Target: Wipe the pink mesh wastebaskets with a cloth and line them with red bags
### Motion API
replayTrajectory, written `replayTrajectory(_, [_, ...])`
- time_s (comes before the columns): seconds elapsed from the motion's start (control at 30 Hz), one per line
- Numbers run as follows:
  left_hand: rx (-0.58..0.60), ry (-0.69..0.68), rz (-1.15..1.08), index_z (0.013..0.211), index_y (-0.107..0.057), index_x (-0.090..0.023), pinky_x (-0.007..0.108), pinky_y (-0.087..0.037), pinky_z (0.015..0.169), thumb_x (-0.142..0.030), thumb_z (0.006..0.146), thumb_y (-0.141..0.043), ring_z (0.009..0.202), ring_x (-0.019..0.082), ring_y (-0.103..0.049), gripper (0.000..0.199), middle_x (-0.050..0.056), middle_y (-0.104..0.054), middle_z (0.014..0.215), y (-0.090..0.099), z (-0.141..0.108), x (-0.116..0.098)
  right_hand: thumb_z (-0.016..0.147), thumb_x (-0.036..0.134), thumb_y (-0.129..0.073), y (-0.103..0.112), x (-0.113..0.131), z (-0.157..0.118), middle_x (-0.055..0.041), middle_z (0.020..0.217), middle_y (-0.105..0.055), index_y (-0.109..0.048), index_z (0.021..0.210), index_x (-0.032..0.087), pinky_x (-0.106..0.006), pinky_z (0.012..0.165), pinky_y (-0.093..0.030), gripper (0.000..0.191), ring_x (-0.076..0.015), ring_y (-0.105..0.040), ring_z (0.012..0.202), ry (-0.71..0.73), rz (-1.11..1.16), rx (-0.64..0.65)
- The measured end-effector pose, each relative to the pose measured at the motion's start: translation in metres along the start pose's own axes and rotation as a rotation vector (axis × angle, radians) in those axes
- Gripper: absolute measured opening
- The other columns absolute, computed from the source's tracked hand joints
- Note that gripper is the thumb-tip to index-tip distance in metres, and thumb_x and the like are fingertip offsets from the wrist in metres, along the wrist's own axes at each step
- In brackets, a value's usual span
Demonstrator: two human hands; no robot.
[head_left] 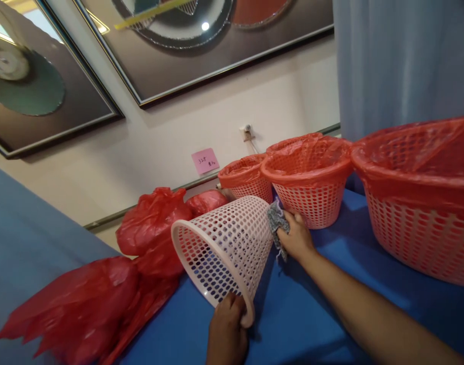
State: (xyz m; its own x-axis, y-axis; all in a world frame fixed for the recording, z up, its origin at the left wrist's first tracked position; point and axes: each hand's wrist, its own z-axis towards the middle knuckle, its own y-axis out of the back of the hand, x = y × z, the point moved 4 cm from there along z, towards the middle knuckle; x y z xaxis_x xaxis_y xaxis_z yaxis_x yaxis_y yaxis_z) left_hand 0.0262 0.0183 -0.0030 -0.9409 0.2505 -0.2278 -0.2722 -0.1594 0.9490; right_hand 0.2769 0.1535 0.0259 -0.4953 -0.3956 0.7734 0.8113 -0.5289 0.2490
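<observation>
A white perforated wastebasket [237,228] lies tilted on its side over the blue-covered table, its open mouth facing toward me and to the left. My left hand [228,324] is closed on the lower part of its rim. At the basket's base end, my right hand [295,235] grips a grey cloth [278,225] with frayed edges and holds it against the bottom. Part of the cloth is hidden by my fingers.
Baskets lined with red bags stand behind and to the right: a small one [247,175], a middle one [308,177] and a large one [422,203]. Red plastic bags [98,304] lie on the left of the blue table surface [311,314]. A pink note [205,161] is on the wall.
</observation>
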Motion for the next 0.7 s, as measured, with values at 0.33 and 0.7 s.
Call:
replayTrajectory(0.33, [0.019, 0.042, -0.581, 0.127, -0.064, -0.018, 0.041, -0.057, 0.093, -0.059, 0.086, -0.06, 0.104, 0.03, -0.069, 0.059, 0.012, -0.074, 0.116, 0.055, 0.016, -0.036, 0.081, 0.031, -0.058, 0.026, 0.078, -0.056, -0.0142, 0.134, -0.052, -0.052, 0.14, 0.024, -0.043, 0.087, -0.057, 0.06, -0.0274, -0.062, 0.111, 0.932, 0.296, 0.135])
replayTrajectory(0.7, [-0.054, -0.163, -0.252, 0.129, -0.069, -0.023, 0.039, -0.055, 0.103, -0.039, 0.094, -0.058, 0.115, 0.028, -0.07, 0.04, 0.011, -0.074, 0.125, 0.041, 0.009, -0.041, 0.077, 0.023, -0.058, 0.0, 0.019, -0.019, -0.0143, 0.122, -0.063, -0.066, 0.123, 0.019, -0.046, 0.098, -0.055, 0.046, -0.0284, -0.064, 0.112, 0.164, 0.133, 0.058])
